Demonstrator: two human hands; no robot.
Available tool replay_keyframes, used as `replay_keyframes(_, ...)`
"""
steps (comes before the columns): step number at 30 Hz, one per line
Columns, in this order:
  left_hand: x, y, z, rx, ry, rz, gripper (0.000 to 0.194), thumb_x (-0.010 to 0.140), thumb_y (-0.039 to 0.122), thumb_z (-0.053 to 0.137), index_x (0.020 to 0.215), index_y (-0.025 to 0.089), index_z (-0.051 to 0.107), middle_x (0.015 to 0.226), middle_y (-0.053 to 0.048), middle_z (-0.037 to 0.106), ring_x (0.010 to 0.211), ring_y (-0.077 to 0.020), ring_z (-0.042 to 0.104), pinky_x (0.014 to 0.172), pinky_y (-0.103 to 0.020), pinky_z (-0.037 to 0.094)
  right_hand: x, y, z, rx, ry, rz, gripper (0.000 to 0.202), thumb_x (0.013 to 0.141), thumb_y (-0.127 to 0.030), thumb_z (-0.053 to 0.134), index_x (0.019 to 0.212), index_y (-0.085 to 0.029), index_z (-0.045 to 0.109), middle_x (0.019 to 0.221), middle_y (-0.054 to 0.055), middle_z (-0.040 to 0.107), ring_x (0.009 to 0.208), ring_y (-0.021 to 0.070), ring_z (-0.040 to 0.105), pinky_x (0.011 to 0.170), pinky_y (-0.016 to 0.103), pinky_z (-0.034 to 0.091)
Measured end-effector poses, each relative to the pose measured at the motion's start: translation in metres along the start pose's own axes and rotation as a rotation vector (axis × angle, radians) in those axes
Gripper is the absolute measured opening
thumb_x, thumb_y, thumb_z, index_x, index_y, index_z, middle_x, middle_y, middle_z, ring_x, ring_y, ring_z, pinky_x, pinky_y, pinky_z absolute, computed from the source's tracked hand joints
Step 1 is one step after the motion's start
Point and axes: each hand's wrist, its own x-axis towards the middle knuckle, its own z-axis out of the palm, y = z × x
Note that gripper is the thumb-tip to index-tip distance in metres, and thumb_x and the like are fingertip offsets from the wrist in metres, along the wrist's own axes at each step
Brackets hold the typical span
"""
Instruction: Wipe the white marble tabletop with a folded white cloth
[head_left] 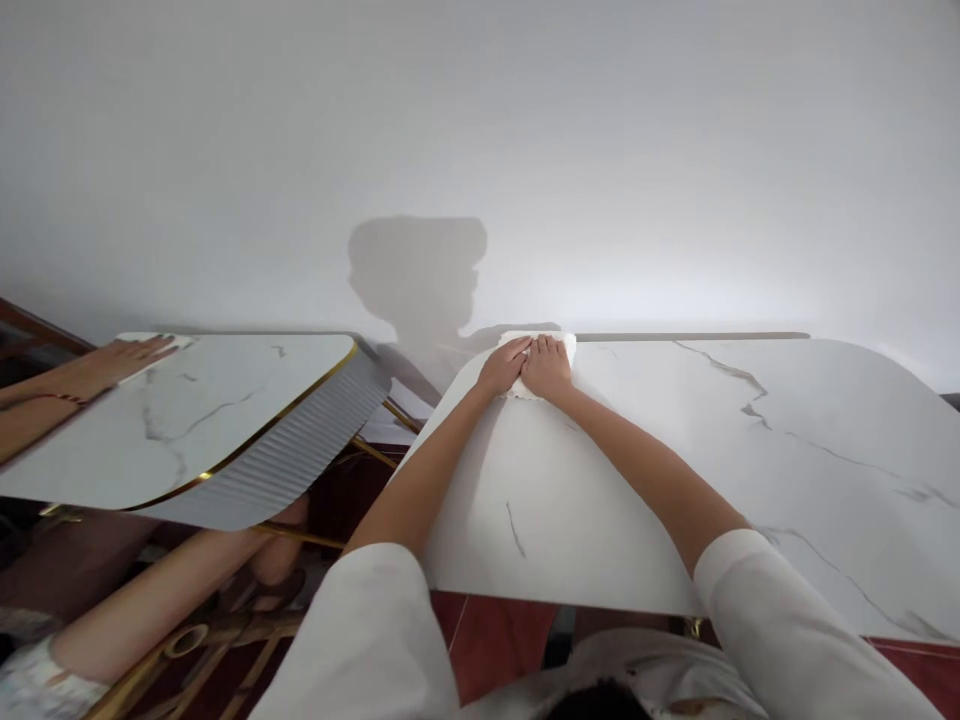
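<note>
In the head view, the left hand and the right hand lay side by side, palms down and mostly flattened, fingers only slightly bent, pressing on a white cloth rather than clasping it. The cloth was at the far edge of a white table, near the wall. Another person's hand rested on the neighbouring table.

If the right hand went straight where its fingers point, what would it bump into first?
The right hand, on the white cloth, would probably meet the pale wall beyond the table; any gap there is hard to judge.
</note>
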Motion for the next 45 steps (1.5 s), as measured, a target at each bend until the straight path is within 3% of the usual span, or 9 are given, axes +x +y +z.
replay_keyframes(8,-0.1,0.024,-0.015,0.077,0.037,0.037,0.052,0.089,0.032,0.027,0.132,0.012,0.05,0.143,-0.011,0.047,0.133,-0.0198,0.042,0.116,-0.039,0.028,-0.085,-0.037,-0.022,0.003,0.042,-0.174,0.053,0.094,-0.023,0.035,0.136,0.008,0.04,0.143,0.026,0.042,0.134,0.033,0.035,0.11,0.047,0.023)
replay_keyframes(15,-0.197,0.062,-0.032,0.199,0.064,-0.039,0.054,0.09,0.034,0.023,0.132,0.013,0.05,0.14,-0.011,0.05,0.131,-0.022,0.044,0.115,-0.045,0.031,-0.159,-0.074,-0.038,0.072,-0.024,-0.269,0.056,0.093,-0.024,0.039,0.137,0.01,0.039,0.143,0.027,0.04,0.135,0.0352,0.034,0.112,0.049,0.022)
replay_keyframes(19,-0.233,0.082,-0.034,0.227,0.078,-0.081,0.055,0.09,0.035,0.023,0.133,0.015,0.051,0.139,-0.011,0.051,0.131,-0.0242,0.045,0.114,-0.047,0.032,-0.19,-0.081,-0.047,0.108,-0.028,-0.328,0.058,0.091,-0.026,0.042,0.136,0.01,0.041,0.143,0.028,0.04,0.135,0.035,0.035,0.112,0.05,0.023)
replay_keyframes(23,-0.25,0.103,-0.025,0.244,0.088,-0.116,0.054,0.091,0.035,0.024,0.135,0.017,0.049,0.14,-0.011,0.05,0.132,-0.025,0.044,0.114,-0.047,0.032,-0.21,-0.07,-0.06,0.115,-0.044,-0.391,0.057,0.09,-0.026,0.042,0.136,0.009,0.042,0.143,0.026,0.041,0.135,0.0352,0.035,0.112,0.049,0.024)
replay_keyframes(28,-0.237,0.124,-0.009,0.211,0.017,-0.12,0.056,0.09,0.033,0.025,0.139,0.012,0.044,0.145,-0.013,0.044,0.137,-0.0244,0.036,0.117,-0.048,0.026,-0.215,-0.041,-0.07,0.09,-0.079,-0.406,0.058,0.089,-0.026,0.041,0.137,0.006,0.042,0.144,0.024,0.041,0.135,0.0343,0.036,0.112,0.049,0.024)
replay_keyframes(33,-0.182,0.121,-0.001,0.046,-0.084,-0.176,0.057,0.087,0.032,0.032,0.139,0.012,0.043,0.149,-0.011,0.038,0.14,-0.022,0.032,0.117,-0.045,0.024,-0.19,-0.011,-0.067,0.068,-0.047,-0.301,0.059,0.089,-0.026,0.04,0.138,0.006,0.04,0.145,0.024,0.04,0.136,0.0326,0.034,0.112,0.047,0.023)
replay_keyframes(38,-0.123,0.114,0.012,-0.019,-0.005,-0.166,0.052,0.087,0.025,0.03,0.133,0.013,0.051,0.145,-0.009,0.045,0.136,-0.0198,0.038,0.117,-0.039,0.026,-0.142,0.017,-0.057,0.026,-0.013,-0.249,0.056,0.09,-0.025,0.038,0.135,0.007,0.043,0.143,0.025,0.043,0.134,0.0332,0.037,0.111,0.045,0.023)
replay_keyframes(45,-0.065,0.087,0.025,-0.026,0.119,-0.128,0.048,0.085,0.021,0.034,0.127,0.016,0.057,0.139,-0.007,0.052,0.132,-0.0195,0.044,0.115,-0.039,0.03,-0.077,0.038,-0.039,0.057,-0.017,-0.201,0.052,0.092,-0.025,0.038,0.136,0.004,0.043,0.144,0.022,0.043,0.135,0.0294,0.035,0.112,0.041,0.02)
